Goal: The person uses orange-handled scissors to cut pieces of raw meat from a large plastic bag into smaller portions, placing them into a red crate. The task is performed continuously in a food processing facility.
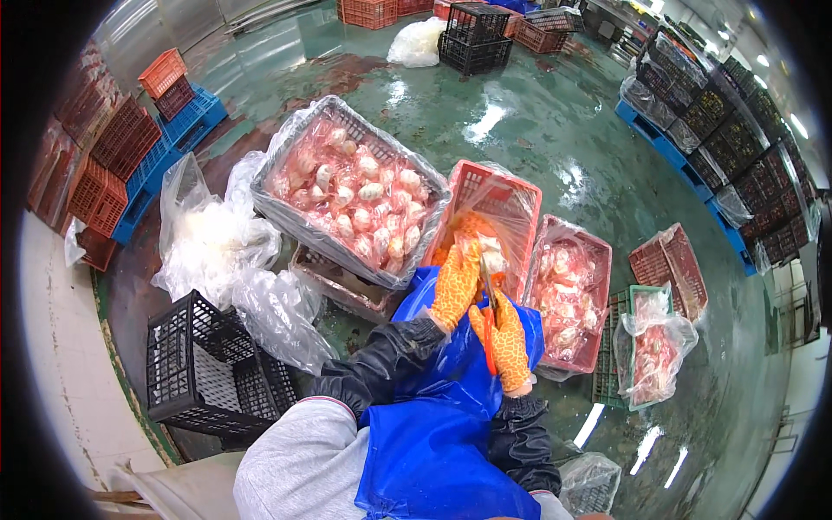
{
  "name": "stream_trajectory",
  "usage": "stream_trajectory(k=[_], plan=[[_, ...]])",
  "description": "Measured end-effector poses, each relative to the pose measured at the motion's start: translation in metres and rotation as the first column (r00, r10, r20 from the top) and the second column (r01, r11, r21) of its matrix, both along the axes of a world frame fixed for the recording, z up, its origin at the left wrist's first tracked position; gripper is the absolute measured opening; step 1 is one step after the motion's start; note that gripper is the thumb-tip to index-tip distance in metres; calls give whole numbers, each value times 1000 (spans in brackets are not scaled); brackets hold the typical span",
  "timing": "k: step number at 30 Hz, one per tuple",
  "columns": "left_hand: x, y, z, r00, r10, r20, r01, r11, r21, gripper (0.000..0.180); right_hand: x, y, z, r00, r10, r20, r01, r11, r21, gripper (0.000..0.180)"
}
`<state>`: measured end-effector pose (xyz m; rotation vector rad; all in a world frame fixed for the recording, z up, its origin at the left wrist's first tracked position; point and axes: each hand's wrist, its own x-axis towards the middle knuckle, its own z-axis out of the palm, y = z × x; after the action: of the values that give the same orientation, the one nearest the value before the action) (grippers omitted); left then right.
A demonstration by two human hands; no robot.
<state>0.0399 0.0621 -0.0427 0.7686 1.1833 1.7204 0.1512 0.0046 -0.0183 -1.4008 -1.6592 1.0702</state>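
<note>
Blue pallet (195, 117), stacked black crates (712, 121), wet green floor (546, 100)

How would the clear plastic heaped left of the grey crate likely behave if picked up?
The clear plastic is probably floppy, lying in crumpled folds. It looks thin and see-through, so likely light for its bulk. Its glossy sheen suggests it may be slippery.

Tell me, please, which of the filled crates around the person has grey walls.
It is the left crate, the large one overlapping a lower crate; the middle crate and its right-hand neighbour are pink, and the bag-draped crate farther right is green.
</note>
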Motion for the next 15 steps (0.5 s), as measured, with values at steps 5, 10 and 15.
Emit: stream_trajectory(k=[5, 10, 15], plan=[[-7, -12, 26, 950, -143, 278, 222, 935, -277, 27, -3, -5, 16, 990, -21, -142, -12, 974, -225, 40], [-6, -5, 0, 993, -116, -6, 113, 977, -183, 31, -4, 4, 16, 992, -1, -125, -19, 987, -159, 40], [-18, -1, 15, 978, -208, 13, 204, 940, -273, 33, 2, 16, 16, 969, 19, -245, -112, 922, -370, 41]])
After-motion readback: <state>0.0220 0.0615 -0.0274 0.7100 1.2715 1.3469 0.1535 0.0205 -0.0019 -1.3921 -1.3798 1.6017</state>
